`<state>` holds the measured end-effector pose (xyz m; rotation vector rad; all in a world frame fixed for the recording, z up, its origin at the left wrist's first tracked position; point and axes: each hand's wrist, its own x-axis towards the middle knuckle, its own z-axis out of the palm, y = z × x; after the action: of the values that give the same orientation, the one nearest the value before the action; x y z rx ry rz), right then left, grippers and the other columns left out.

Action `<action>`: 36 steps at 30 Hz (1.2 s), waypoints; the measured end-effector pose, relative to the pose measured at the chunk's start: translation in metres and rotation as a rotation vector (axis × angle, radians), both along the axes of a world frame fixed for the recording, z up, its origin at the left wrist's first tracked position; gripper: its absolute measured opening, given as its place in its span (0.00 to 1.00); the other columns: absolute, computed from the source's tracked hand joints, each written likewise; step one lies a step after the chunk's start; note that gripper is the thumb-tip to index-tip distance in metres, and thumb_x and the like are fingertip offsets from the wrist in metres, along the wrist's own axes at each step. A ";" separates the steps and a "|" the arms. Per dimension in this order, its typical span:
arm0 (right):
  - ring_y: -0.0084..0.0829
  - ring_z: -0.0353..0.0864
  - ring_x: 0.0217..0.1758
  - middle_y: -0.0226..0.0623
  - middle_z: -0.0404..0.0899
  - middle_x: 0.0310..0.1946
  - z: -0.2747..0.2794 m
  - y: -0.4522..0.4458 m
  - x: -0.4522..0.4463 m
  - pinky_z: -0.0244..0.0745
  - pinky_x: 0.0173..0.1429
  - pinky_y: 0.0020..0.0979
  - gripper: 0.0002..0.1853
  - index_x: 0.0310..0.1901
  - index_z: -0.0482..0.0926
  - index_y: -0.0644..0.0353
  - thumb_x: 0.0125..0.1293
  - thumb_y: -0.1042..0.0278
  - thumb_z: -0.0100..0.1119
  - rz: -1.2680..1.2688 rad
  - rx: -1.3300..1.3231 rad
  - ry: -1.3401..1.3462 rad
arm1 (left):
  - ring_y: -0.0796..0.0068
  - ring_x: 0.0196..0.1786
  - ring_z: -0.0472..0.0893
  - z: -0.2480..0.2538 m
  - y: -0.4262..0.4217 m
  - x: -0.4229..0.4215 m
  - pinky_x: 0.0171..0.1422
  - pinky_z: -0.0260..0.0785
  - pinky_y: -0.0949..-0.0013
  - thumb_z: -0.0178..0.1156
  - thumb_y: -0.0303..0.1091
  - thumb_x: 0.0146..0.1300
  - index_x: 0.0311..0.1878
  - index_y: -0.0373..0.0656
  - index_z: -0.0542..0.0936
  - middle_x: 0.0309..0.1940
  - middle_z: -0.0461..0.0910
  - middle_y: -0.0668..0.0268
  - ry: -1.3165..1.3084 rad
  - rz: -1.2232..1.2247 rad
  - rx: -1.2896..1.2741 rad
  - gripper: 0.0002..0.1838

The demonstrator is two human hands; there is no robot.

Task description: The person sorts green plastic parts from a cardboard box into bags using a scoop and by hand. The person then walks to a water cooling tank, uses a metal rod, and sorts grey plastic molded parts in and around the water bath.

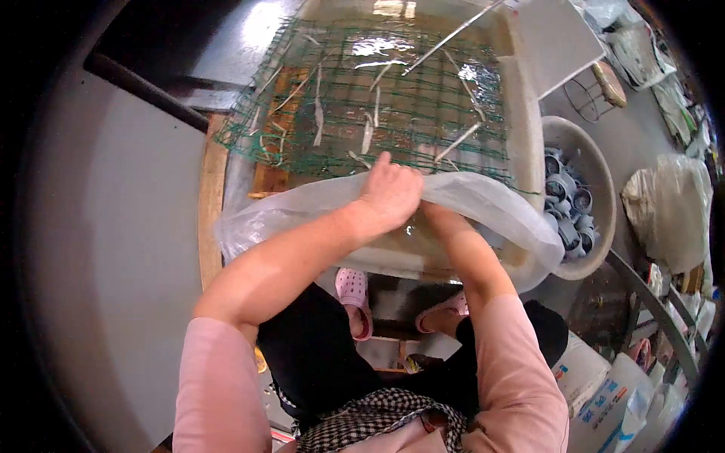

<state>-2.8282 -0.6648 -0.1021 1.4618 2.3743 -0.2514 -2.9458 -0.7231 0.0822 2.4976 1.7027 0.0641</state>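
Observation:
My left hand [391, 194] is closed at the near edge of the tub, with the translucent plastic sheet [317, 204] bunched at its fingers. One finger or the thumb points up over the green netting [343, 113]. Close against it from the other side comes my right hand [436, 214], whose fingers are hidden behind the left hand and the sheet. The netting spreads over water in the pale tub [523, 113], with several whitish strips [318, 113] lying across it. A thin rod [453, 36] slants over the far part of the netting.
A round basin [610, 189] of grey plastic parts [565, 196] stands right of the tub. A wooden beam [212, 204] borders it on the left, with a dark-topped surface [204, 45] beyond. A small stool [608, 84], plastic bags [668, 204] and white sacks [612, 400] lie to the right.

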 end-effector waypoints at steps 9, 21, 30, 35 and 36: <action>0.43 0.54 0.66 0.54 0.56 0.61 -0.014 0.010 -0.009 0.53 0.66 0.43 0.28 0.60 0.60 0.69 0.57 0.66 0.47 -0.011 -0.017 0.019 | 0.63 0.34 0.79 -0.003 -0.004 0.001 0.53 0.60 0.58 0.50 0.28 0.49 0.28 0.39 0.77 0.26 0.79 0.58 -0.015 0.011 0.040 0.07; 0.44 0.57 0.64 0.53 0.58 0.60 -0.017 0.019 -0.004 0.54 0.65 0.43 0.26 0.59 0.61 0.68 0.57 0.67 0.46 -0.027 -0.043 0.091 | 0.59 0.36 0.79 0.003 -0.004 0.000 0.54 0.61 0.55 0.51 0.25 0.46 0.29 0.37 0.77 0.27 0.78 0.55 -0.095 0.027 0.008 0.07; 0.44 0.59 0.63 0.53 0.59 0.59 -0.017 0.023 -0.002 0.55 0.64 0.43 0.25 0.58 0.62 0.67 0.58 0.67 0.45 -0.025 -0.064 0.128 | 0.60 0.33 0.78 0.002 0.000 0.000 0.48 0.62 0.59 0.51 0.24 0.44 0.26 0.38 0.76 0.24 0.77 0.57 -0.095 0.020 0.057 0.05; 0.44 0.60 0.62 0.52 0.60 0.59 -0.018 0.025 0.002 0.56 0.64 0.43 0.24 0.57 0.63 0.67 0.58 0.68 0.44 -0.033 -0.084 0.150 | 0.61 0.32 0.78 0.001 0.002 -0.001 0.46 0.62 0.61 0.51 0.24 0.43 0.25 0.39 0.75 0.24 0.77 0.57 -0.086 0.020 0.069 0.05; 0.45 0.60 0.62 0.52 0.60 0.59 -0.018 0.026 0.004 0.56 0.64 0.43 0.24 0.57 0.63 0.67 0.58 0.68 0.44 -0.033 -0.087 0.157 | 0.61 0.32 0.78 0.001 0.003 0.000 0.45 0.62 0.61 0.51 0.24 0.43 0.25 0.39 0.75 0.24 0.77 0.57 -0.092 0.024 0.073 0.04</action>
<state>-2.8244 -0.6390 -0.1197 1.4908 2.4286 -0.4889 -2.9460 -0.7203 0.0828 2.4835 1.7233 0.2432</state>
